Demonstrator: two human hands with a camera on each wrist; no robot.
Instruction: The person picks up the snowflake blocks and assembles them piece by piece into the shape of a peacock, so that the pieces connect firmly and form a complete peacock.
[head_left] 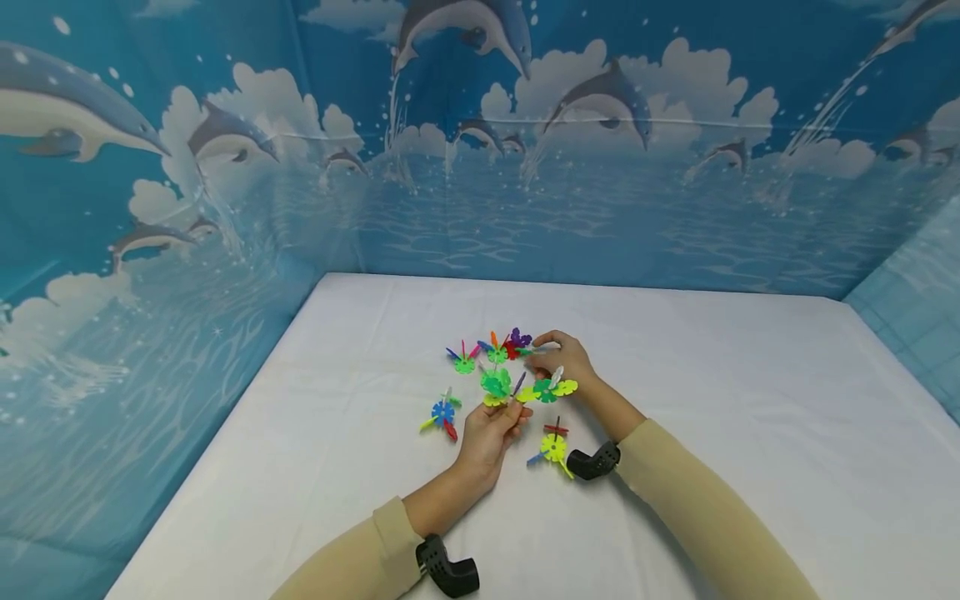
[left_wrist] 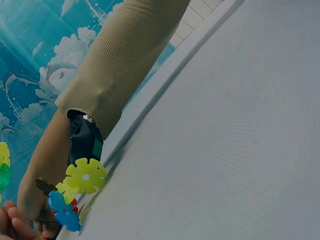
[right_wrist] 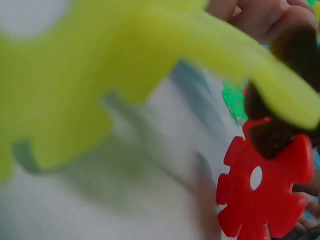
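Note:
In the head view my left hand (head_left: 491, 437) pinches an assembly of slotted plastic discs (head_left: 497, 383), green and yellow with a purple disc standing edge-on. Its right end has a green disc with yellow and white discs. Behind it my right hand (head_left: 566, 358) curves its fingers about the right side of a disc cluster (head_left: 516, 340) in purple, red and green; whether it grips a disc I cannot tell. Near my right wrist lies a yellow-centred assembly (head_left: 553, 448), its red disc (right_wrist: 255, 182) large in the right wrist view. The left wrist view shows only some left fingers (left_wrist: 15, 220).
A blue-centred disc assembly (head_left: 442, 412) lies left of my left hand. Two green-centred ones, one with pink and blue discs (head_left: 465, 364) and one with an orange disc (head_left: 497, 352), lie farther back. White cloth covers the table (head_left: 712, 400); a dolphin-print curtain (head_left: 600, 217) hangs behind.

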